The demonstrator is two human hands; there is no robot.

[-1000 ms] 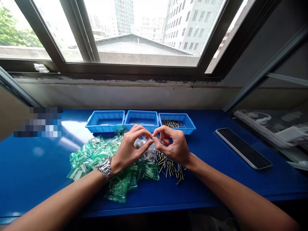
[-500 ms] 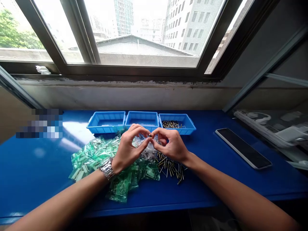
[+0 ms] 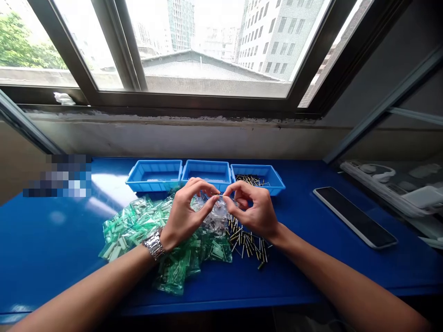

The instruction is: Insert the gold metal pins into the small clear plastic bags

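Between the fingertips of both hands runs a small thin metal pin [image 3: 220, 195]. My left hand [image 3: 188, 210], with a silver watch at the wrist, pinches its left end. The right end is pinched by my right hand [image 3: 252, 207]. Below and left of the hands lie green plastic packets [image 3: 134, 219] with pale pieces inside. Clear plastic bags [image 3: 214, 219] lie under the fingertips. A loose pile of brass and dark pins [image 3: 247, 240] is spread below my right hand.
Three blue bins stand in a row behind the hands: left [image 3: 154, 186], middle [image 3: 206, 165] and right [image 3: 278, 182], the right one holding pins. A phone [image 3: 355, 216] lies on the blue table [image 3: 294, 286] at the right. A window is behind.
My right hand has moved a little to the right, away from my left hand, and a thin length of pin now shows between the fingertips. The view has shifted slightly.
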